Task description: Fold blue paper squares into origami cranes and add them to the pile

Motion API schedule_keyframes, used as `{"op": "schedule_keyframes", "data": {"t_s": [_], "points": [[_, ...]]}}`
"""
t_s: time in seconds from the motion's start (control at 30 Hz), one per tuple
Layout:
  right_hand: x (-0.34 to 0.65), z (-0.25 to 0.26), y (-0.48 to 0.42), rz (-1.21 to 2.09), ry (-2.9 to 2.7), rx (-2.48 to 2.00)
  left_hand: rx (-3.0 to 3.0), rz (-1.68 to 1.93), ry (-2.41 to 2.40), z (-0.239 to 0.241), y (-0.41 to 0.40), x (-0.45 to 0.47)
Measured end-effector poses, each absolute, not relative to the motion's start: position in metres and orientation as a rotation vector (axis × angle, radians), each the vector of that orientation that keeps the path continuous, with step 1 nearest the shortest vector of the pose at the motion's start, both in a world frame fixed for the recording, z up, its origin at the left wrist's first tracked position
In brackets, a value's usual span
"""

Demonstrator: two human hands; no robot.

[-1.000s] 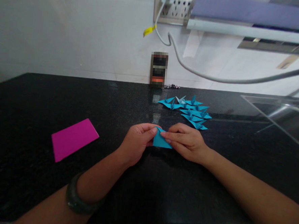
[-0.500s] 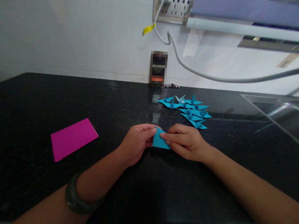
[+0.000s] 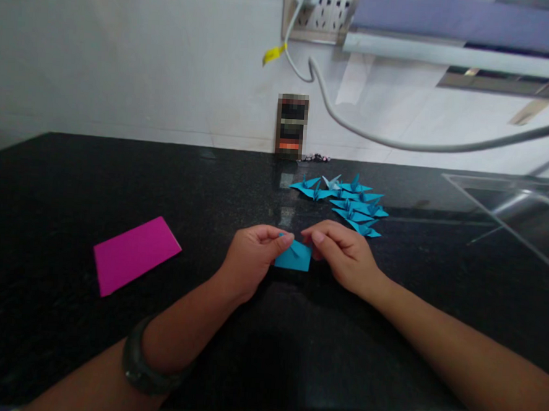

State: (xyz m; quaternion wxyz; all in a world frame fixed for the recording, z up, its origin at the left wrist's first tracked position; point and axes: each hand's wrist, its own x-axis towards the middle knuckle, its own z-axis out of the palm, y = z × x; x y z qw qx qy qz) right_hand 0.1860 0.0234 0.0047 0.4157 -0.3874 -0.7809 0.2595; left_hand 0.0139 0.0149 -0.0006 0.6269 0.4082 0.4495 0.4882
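A small piece of folded blue origami paper point(image 3: 294, 258) is held just above the dark counter, a flap crease showing near its top. Pinching its upper left corner, my left hand point(image 3: 253, 257) has the thumb in front and the fingers behind. My right hand point(image 3: 343, 253) is closed at the paper's right edge, fingers curled and partly hidden behind it, the thumb off the front face. Beyond the right hand several blue folded paper cranes point(image 3: 353, 207) lie grouped together, with one paler crane point(image 3: 332, 182) among them.
A magenta stack of paper point(image 3: 136, 256) lies to the left on the black counter point(image 3: 94, 182). A phone-like blurred object point(image 3: 292, 126) leans on the wall beside a beaded strand point(image 3: 317, 158). A grey cable point(image 3: 390, 142) hangs from a socket; a sink point(image 3: 512, 195) is at right.
My right thumb and fingers have moved off the front of the blue paper to its right edge. The paper has turned slightly and shifted a little left.
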Motion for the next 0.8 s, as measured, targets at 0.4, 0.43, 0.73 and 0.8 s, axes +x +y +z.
{"op": "schedule_keyframes", "data": {"t_s": [0.4,0.43,0.73,0.8], "points": [[0.178,-0.006,0.019,1.034,-1.83,-1.179,1.007,1.178,1.049,0.0,0.015,0.014],[0.178,-0.006,0.019,1.051,-1.821,-1.171,1.001,1.175,1.054,0.0,0.015,0.014],[0.178,-0.001,0.02,1.08,-1.847,-1.136,0.948,1.167,1.045,0.003,0.014,0.015],[0.179,0.0,0.019,1.072,-1.867,-1.137,0.938,1.17,1.046,0.002,0.014,0.015]]}}
